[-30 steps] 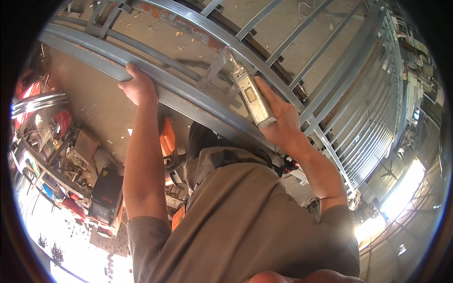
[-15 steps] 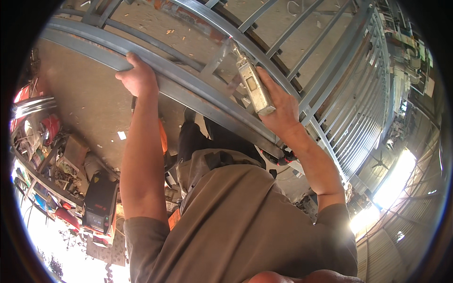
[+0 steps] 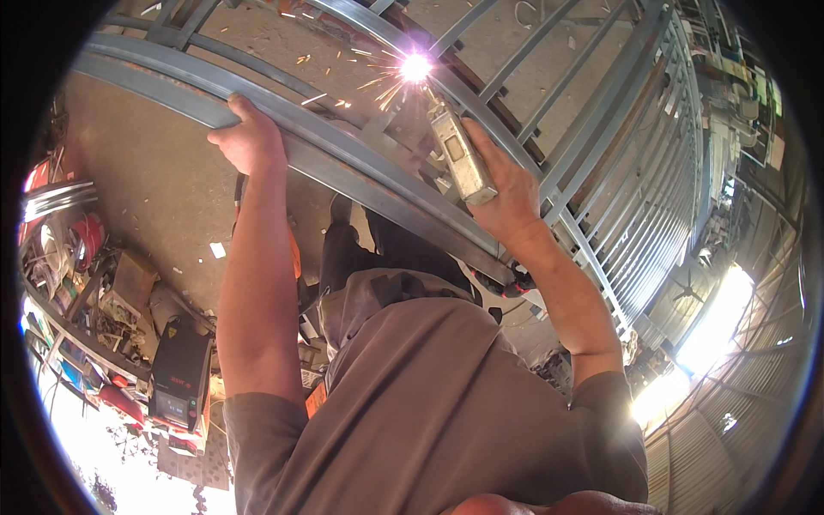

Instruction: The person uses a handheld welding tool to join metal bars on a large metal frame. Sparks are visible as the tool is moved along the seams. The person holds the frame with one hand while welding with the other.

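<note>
My right hand is wrapped round a worn, boxy welding torch. From the torch's tip a bright violet-white arc glares against a grey steel bar of the frame, throwing orange sparks to the left. The glare hides the exact contact point. On the nearer long steel rail, my left hand rests with its thumb up on the top face; its other fingers curl over the edge and are partly hidden.
A barred steel frame stretches off to the right. Lower left stand a black machine with a screen and cluttered parts. My legs are beneath the near rail. A fan shows at the right.
An arc has lit at the torch tip, and sparks now fly from it. My right hand and the torch have shifted very slightly left; my left hand stays on the rail.
</note>
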{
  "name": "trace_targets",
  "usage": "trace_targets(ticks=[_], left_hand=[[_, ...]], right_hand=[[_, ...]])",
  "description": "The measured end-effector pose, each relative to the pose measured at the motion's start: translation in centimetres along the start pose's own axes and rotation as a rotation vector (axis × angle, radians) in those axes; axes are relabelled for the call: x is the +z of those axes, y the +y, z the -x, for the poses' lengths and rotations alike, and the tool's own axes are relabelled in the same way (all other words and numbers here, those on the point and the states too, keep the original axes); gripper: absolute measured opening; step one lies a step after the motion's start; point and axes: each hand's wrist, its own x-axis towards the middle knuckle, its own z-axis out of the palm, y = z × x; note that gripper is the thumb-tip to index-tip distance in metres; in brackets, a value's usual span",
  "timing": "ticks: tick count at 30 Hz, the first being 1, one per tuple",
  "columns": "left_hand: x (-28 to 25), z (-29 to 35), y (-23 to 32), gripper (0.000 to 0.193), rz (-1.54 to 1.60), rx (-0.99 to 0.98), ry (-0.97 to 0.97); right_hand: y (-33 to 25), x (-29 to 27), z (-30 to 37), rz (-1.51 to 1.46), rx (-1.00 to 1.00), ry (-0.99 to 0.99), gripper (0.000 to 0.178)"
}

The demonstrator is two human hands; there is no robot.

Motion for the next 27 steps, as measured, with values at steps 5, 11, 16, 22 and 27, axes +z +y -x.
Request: trace_targets(ticks=[5,11,16,22,27], left_hand=[[0.0,0.0,0.0,0.087,-0.001,0.01,0.004],[0.1,-0.1,0.0,0.087,-0.012,0.008,0.012],[0.0,-0.1,0.0,0.088,-0.007,0.006,0.001],[0.1,-0.2,-0.1,0.088,-0.007,0.01,0.006],[0.2,-0.2,-0.4,0.085,-0.004,0.029,0.016]], right_hand=[[0.0,0.0,0.0,-0.007,-0.004,0.02,0.073],[0.6,0.2,0.2,0.002,-0.011,0.029,0.076],[1.2,0.6,0.2,0.011,-0.038,0.051,0.084],[0.5,-1.1,1.1,-0.146,-0.022,-0.005,0.088],[0.1,-4.4,3.5,-0.4,0.055,-0.216,0.081]])
